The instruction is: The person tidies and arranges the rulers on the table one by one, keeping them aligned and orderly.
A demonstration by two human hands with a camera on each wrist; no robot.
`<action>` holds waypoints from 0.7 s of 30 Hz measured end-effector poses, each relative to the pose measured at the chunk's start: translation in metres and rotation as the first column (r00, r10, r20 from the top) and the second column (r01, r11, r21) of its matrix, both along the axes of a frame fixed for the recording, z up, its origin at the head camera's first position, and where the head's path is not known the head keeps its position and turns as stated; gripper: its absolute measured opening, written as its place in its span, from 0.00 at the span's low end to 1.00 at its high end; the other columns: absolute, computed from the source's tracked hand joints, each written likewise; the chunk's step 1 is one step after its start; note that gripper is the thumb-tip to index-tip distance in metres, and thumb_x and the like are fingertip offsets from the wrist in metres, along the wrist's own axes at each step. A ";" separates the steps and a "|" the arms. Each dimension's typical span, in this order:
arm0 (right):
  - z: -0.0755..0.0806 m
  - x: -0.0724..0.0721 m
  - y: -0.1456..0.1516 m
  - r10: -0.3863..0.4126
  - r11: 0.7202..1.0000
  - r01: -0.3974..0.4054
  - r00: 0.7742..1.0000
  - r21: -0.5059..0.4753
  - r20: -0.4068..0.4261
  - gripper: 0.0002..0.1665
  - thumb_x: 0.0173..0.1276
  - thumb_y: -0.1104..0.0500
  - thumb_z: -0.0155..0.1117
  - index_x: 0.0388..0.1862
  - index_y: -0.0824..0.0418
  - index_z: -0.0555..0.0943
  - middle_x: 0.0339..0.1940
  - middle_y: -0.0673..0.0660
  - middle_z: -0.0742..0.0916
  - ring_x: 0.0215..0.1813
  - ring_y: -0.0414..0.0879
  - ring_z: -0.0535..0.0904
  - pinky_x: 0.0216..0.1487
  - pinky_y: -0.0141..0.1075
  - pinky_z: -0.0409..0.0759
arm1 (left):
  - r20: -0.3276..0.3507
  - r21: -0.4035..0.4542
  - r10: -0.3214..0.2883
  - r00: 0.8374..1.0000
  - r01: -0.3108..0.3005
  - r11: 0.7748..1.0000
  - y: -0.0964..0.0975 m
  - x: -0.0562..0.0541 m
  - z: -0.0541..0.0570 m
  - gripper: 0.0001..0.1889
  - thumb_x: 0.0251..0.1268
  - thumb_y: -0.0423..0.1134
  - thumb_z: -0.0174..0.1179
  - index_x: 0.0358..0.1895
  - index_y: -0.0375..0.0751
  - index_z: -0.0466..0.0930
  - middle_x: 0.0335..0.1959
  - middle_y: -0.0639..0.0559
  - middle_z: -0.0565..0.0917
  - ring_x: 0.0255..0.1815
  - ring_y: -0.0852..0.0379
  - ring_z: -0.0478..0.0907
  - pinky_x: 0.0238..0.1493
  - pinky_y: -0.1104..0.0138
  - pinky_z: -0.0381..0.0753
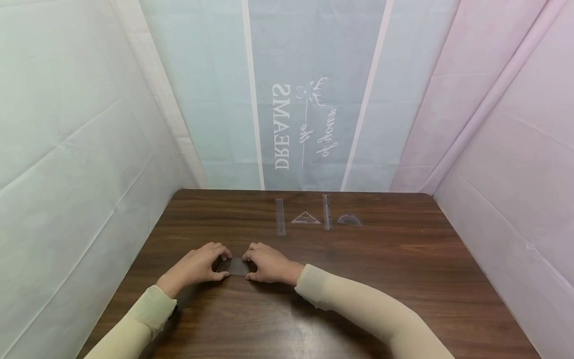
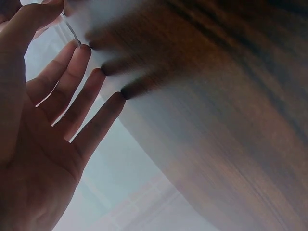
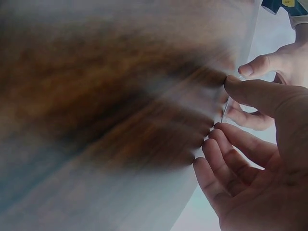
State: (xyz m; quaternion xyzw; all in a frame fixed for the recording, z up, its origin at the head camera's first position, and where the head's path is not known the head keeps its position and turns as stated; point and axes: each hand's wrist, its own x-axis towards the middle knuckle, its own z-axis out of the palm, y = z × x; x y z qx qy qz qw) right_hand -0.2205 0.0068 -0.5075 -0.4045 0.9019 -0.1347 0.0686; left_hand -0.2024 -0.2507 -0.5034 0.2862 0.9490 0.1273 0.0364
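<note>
A clear half-round protractor (image 1: 236, 267) lies low over the brown table, between my two hands, its straight side toward me. My left hand (image 1: 197, 264) holds its left end between thumb and fingers. At the right end, my right hand (image 1: 269, 264) pinches it the same way, thumb near the straight side and fingertips on the curve. In the left wrist view the protractor shows only as a thin edge (image 2: 72, 31) by the index fingertip. Fingertips of the right hand (image 3: 255, 168) meet the tabletop in the right wrist view.
Farther back on the wooden table (image 1: 403, 279) lie a clear ruler (image 1: 280, 217), a set square (image 1: 306, 218), another ruler (image 1: 327, 213) and a second protractor (image 1: 349, 220), in a row. Cloth walls enclose the table at the back and both sides.
</note>
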 end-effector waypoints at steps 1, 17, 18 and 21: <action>0.000 0.000 0.000 0.000 1.000 0.000 1.000 0.000 -0.001 0.29 0.70 0.46 0.80 0.65 0.56 0.86 0.54 0.48 0.84 0.52 0.39 0.78 0.57 0.30 0.79 | -0.003 0.004 -0.004 1.000 0.004 1.000 0.000 0.000 0.000 0.19 0.65 0.50 0.78 0.55 0.52 0.84 0.49 0.60 0.82 0.48 0.58 0.79 0.40 0.59 0.82; 0.000 0.004 0.002 -0.006 1.000 0.007 0.999 -0.012 0.032 0.29 0.71 0.46 0.79 0.66 0.56 0.85 0.54 0.48 0.83 0.50 0.39 0.76 0.55 0.32 0.78 | -0.041 0.023 -0.033 0.999 0.034 0.999 -0.001 0.003 -0.006 0.19 0.65 0.50 0.78 0.54 0.51 0.83 0.48 0.59 0.82 0.46 0.59 0.77 0.37 0.61 0.81; 0.001 0.004 0.002 -0.006 1.000 0.006 0.999 -0.013 0.034 0.29 0.71 0.46 0.79 0.66 0.56 0.85 0.54 0.48 0.83 0.50 0.40 0.76 0.55 0.32 0.78 | -0.043 0.022 -0.033 0.999 0.034 0.999 -0.001 0.003 -0.006 0.19 0.65 0.50 0.78 0.54 0.51 0.83 0.48 0.59 0.82 0.46 0.59 0.77 0.37 0.61 0.81; 0.002 0.005 0.002 -0.006 1.000 0.007 0.999 -0.016 0.035 0.29 0.70 0.46 0.79 0.66 0.56 0.86 0.54 0.48 0.83 0.51 0.39 0.76 0.55 0.31 0.78 | -0.049 0.023 -0.031 0.998 0.032 0.999 -0.001 0.003 -0.006 0.19 0.64 0.50 0.79 0.54 0.51 0.83 0.48 0.59 0.81 0.47 0.59 0.78 0.37 0.61 0.81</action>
